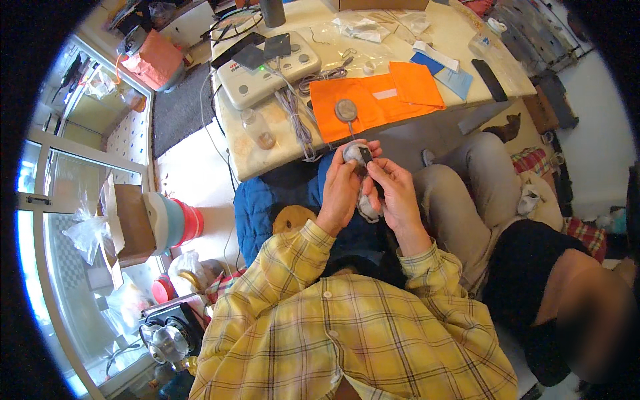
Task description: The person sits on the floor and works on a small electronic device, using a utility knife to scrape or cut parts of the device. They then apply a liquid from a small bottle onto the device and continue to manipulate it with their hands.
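Just off the table's near edge, my two hands meet. My left hand (339, 190) is closed round a soft white wad (355, 155), like cotton or padding. My right hand (399, 193) is closed, with thumb and fingers pinching at a small dark piece (366, 155) against the wad. More whitish material (368, 209) hangs below, between the hands; the fingers partly hide it. Beyond them a grey round disc (346, 110) with a thin stem lies on an orange cloth (377, 100), its stem pointing toward my hands.
A beige control box (270, 70) with knobs stands on the table (400, 40), two black pads (277, 45) on top. Bundled grey cables (293, 120) and a clear jar (257, 127) lie nearby. Right are a blue packet (453, 81) and a black remote (489, 80). Another person's knees (460, 193) are close at right.
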Available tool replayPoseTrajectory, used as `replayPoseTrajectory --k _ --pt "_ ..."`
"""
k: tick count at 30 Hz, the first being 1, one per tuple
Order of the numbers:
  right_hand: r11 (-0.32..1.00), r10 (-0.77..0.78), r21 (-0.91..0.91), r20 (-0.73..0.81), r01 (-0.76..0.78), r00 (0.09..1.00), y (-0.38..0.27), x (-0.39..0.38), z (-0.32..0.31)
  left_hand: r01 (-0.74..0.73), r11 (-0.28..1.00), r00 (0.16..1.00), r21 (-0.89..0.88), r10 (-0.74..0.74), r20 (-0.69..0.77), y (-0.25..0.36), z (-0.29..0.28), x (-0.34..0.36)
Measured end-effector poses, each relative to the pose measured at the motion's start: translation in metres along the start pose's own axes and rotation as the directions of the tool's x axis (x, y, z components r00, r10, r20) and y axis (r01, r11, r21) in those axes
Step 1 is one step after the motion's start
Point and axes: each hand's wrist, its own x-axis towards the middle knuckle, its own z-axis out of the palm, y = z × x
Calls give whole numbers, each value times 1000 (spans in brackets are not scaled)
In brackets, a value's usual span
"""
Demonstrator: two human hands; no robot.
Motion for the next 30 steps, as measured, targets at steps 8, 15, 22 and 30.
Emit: replayPoseTrajectory --k 8,15,22,30 --pt "997 -14 73 -5 14 1000 11 4 6 -29 974 998 224 41 -49 -2 4 -1" --pt "999 -48 -4 -25 48 999 14 1 13 -23 989 991 144 42 -129 -5 -5 5" --pt "994 -101 27 -12 101 995 17 -1 16 -23 987 990 157 44 -135 -5 -5 2" --pt "993 -119 -18 -36 118 992 20 1 15 -31 958 996 285 54 -73 -1 -5 -3"
